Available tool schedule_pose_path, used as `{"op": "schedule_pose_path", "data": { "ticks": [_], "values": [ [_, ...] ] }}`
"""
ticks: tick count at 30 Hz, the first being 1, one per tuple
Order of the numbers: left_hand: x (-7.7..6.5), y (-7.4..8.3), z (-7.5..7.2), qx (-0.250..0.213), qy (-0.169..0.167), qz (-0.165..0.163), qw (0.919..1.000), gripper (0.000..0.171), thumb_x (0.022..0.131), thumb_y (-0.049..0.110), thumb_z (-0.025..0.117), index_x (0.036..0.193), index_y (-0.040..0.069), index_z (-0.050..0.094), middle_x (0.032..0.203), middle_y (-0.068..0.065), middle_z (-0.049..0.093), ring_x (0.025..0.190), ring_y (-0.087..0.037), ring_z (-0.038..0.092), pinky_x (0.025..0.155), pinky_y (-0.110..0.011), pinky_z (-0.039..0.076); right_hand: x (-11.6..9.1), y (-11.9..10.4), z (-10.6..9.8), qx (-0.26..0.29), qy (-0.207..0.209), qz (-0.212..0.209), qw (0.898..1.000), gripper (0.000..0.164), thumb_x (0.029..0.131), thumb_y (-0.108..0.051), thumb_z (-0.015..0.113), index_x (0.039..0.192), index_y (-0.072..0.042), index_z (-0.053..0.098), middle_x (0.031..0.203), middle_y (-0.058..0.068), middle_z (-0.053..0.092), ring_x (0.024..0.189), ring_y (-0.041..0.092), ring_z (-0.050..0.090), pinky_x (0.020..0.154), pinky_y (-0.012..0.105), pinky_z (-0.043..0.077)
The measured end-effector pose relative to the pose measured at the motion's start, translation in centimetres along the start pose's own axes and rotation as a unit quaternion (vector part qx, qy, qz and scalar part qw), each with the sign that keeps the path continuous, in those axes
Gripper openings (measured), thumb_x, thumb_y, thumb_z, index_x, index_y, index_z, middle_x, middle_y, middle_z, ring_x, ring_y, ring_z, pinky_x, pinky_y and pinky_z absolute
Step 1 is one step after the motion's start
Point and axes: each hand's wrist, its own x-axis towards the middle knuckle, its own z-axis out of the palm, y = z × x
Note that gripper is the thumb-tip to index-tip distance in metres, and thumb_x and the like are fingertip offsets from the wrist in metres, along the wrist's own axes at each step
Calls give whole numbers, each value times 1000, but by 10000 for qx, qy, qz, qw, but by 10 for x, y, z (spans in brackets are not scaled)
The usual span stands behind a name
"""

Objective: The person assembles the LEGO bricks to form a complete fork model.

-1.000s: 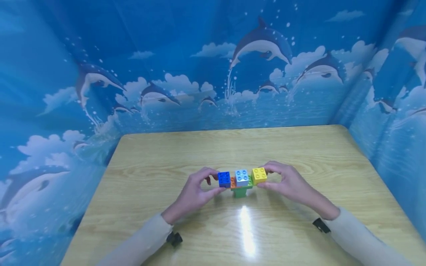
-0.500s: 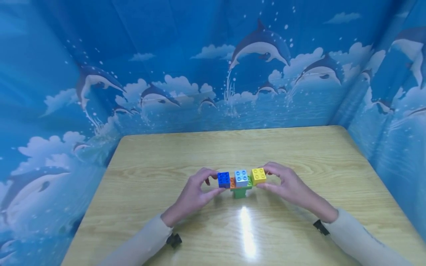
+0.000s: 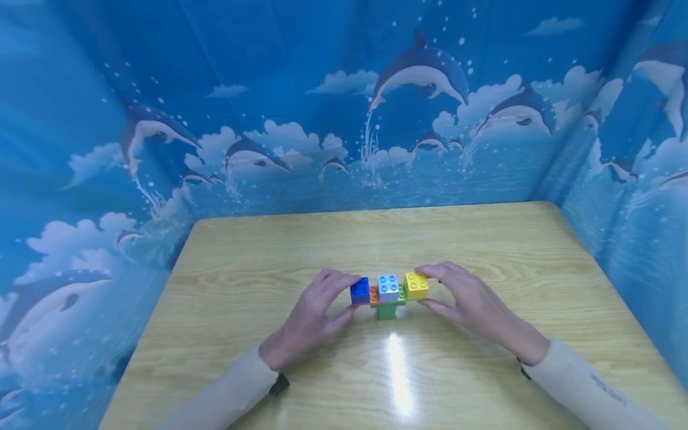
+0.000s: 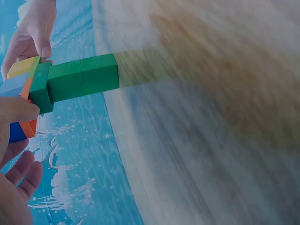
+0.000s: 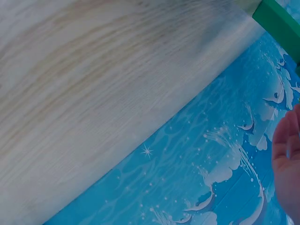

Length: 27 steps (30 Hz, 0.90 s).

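A toy building-brick structure stands on the table, its green brick stem (image 3: 386,312) carrying a crosspiece. On top sit a blue brick (image 3: 360,291) at the left, a light blue brick (image 3: 388,288) in the middle and a yellow brick (image 3: 416,286) at the right. Orange (image 3: 374,294) and light green (image 3: 401,293) pieces show between them. My left hand (image 3: 312,307) pinches the blue end, index finger on top, thumb low against the orange piece (image 4: 32,126). My right hand (image 3: 475,301) pinches the yellow end, fingers at its top edge, thumb low.
The wood-grain table (image 3: 279,245) surrounds the structure and reflects a bright light streak in front of it. A blue curtain (image 3: 301,101) with dolphins hangs behind the table and at both sides. Dark straps (image 3: 279,384) show by the sleeves.
The index finger of my left hand has shifted from the blue brick's back onto its top. My right fingers have moved onto the yellow brick's top edge. The structure stays in place.
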Motion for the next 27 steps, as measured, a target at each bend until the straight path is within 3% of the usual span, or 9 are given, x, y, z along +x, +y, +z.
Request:
{"op": "schedule_pose_path", "data": {
  "ticks": [3, 5, 8, 12, 16, 19, 23, 27],
  "values": [
    [2, -1, 0, 96, -31, 32, 9999, 73, 83, 2, 94, 147, 4, 60, 133, -8, 70, 123, -24, 65, 104, -33, 56, 0, 2, 1, 65, 80, -141, 9998, 57, 102, -43, 75, 142, -4, 64, 132, 6, 73, 113, 21, 71, 93, 31, 60],
    [5, -3, -1, 55, -56, 48, 10000, 72, 84, 3, 93, 148, 3, 60, 135, -10, 69, 125, -25, 64, 106, -34, 55, 0, 4, 0, 94, 80, -122, 9999, 59, 107, -51, 64, 145, -6, 64, 131, 4, 73, 112, 19, 71, 92, 29, 60],
    [10, -8, -1, -219, -144, -74, 9996, 73, 85, 3, 93, 149, 3, 60, 138, -11, 67, 126, -25, 64, 102, -36, 58, 0, 8, -1, 216, 42, 22, 9998, 60, 101, -39, 80, 149, -7, 63, 132, 4, 72, 108, 17, 70, 86, 29, 61],
    [15, -17, 0, -813, -369, -456, 9950, 72, 87, 2, 92, 151, 5, 60, 139, -10, 67, 116, -29, 66, 85, -41, 63, 0, 11, -3, 494, -92, 301, 9983, 79, 82, -8, 94, 153, -6, 59, 129, 4, 72, 100, 18, 69, 81, 29, 60],
    [20, -26, 2, -1245, -508, -763, 9880, 71, 88, 2, 92, 152, 5, 61, 133, -8, 69, 107, -35, 66, 79, -44, 62, 2, 13, -3, 781, -255, 739, 9939, 79, 85, -5, 92, 155, -6, 56, 120, -3, 71, 95, 18, 68, 78, 31, 61],
    [22, -32, 4, -1323, -551, -861, 9859, 69, 88, 5, 92, 150, 5, 63, 135, -7, 67, 113, -35, 65, 79, -43, 62, 5, 14, -1, 970, -402, 1135, 9880, 74, 89, -4, 90, 154, -7, 56, 118, -4, 72, 95, 18, 69, 77, 38, 63],
    [23, -36, 5, -1456, -569, -958, 9830, 65, 86, 1, 91, 145, 3, 64, 141, -9, 62, 124, -31, 61, 83, -49, 63, 12, 15, 6, 1242, -503, 1486, 9798, 70, 88, 2, 90, 151, -5, 59, 129, 3, 72, 103, 23, 71, 77, 44, 64],
    [24, -40, 6, -1539, -654, -1199, 9786, 62, 84, -6, 90, 141, 2, 65, 137, -10, 67, 116, -27, 66, 84, -52, 64, 15, 18, 15, 1255, -500, 1529, 9790, 64, 88, -2, 91, 146, -4, 63, 138, 6, 66, 108, 31, 68, 74, 38, 61]
  ]
}}
